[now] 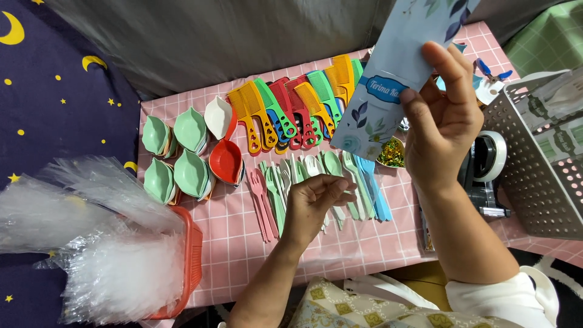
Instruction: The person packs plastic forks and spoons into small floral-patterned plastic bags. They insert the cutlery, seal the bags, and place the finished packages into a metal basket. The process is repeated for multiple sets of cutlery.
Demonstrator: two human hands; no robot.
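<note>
— Cellophane bags, clear and loose, spill out of an orange basket at eight o'clock on the pink checked counter. None of them looks filled.

— And the goods?

— Sorted, by the look of it. Leaf-shaped dishes in green, one white and one red, are stacked at ten o'clock. Combs in orange, green, red and blue fan across twelve o'clock. Below them, near centre, lie pastel forks and spoons in a row.

— What are the hands doing?

— The left hand hovers over the cutlery, fingers curled inward; whether it pinches a piece I cannot tell. The right hand is raised at two o'clock, thumb and fingers gripping a pale blue printed pouch by its lower edge, well above the counter.

— Anything packed so far?

— Hard to say. A grey perforated crate at three o'clock holds what seem to be more pouches, but their contents are hidden. A tape dispenser stands just beside it, under the right wrist, with a small dish of glittery bits near the pouch's corner.

— So, how far along?

— My reading: laying-out is done, and the bulk of the combs, dishes and cutlery remains unpacked on the counter.
</note>
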